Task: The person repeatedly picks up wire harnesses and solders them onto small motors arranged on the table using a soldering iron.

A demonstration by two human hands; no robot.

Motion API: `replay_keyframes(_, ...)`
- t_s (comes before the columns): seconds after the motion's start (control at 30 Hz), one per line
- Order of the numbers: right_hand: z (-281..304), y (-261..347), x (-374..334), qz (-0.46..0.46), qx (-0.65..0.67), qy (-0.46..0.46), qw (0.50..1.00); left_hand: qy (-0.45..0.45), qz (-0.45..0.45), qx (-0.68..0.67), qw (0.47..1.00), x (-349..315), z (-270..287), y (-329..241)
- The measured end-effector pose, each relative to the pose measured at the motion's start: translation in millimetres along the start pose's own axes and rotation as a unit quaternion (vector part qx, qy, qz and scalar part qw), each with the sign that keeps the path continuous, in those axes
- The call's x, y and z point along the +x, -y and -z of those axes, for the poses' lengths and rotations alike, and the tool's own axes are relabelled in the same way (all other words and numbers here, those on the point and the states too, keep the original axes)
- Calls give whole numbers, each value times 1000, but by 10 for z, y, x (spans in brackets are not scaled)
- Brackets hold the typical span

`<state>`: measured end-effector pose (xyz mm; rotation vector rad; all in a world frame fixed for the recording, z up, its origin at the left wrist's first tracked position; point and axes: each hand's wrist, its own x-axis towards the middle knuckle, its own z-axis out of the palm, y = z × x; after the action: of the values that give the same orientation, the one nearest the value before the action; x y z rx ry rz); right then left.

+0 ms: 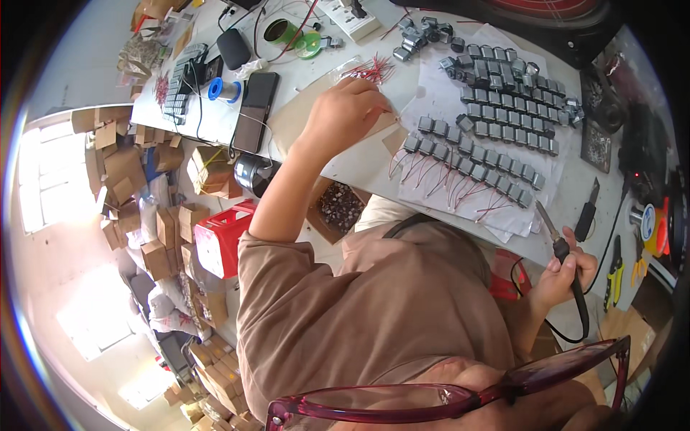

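Observation:
My right hand (571, 273) is wrapped round the handle of a soldering iron (561, 248), its metal tip pointing up and left towards the small motors. My left hand (345, 115) is over a piece of cardboard (298, 111), just below a bunch of red wires (371, 70). Its fingers are curled, and what they pinch, if anything, is hidden. Rows of small grey metal motors (503, 115) sit on white paper (431, 100). The nearest row of motors (474, 171) has thin red and dark wires trailing towards me.
A phone (256, 111), a solder spool with blue rim (224, 90) and a green tin (282, 31) stand on the left of the table. At the right are a black-handled knife (588, 212), yellow-handled cutters (614, 276) and the iron's cord. A red container (224, 241) stands below left.

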<state>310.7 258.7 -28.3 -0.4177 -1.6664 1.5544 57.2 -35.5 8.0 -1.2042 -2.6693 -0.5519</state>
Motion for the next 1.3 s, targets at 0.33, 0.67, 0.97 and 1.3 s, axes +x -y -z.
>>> replay_keyframes(0.33,-77,68,5,-7,-17,-46,999,25,88,-40,995,113,15,48)
replay_keyframes(0.67,-75,77,33,27,-11,-36,999,-18,108,-235,966,249,146,-161)
replay_keyframes(0.97,35,-5,72,19,46,-40,998,-31,-8,-199,980,321,-217,-1105)
replay_keyframes(1.3,111,-2,46,19,58,-55,997,-50,-5,-207,977,623,-349,-1066)
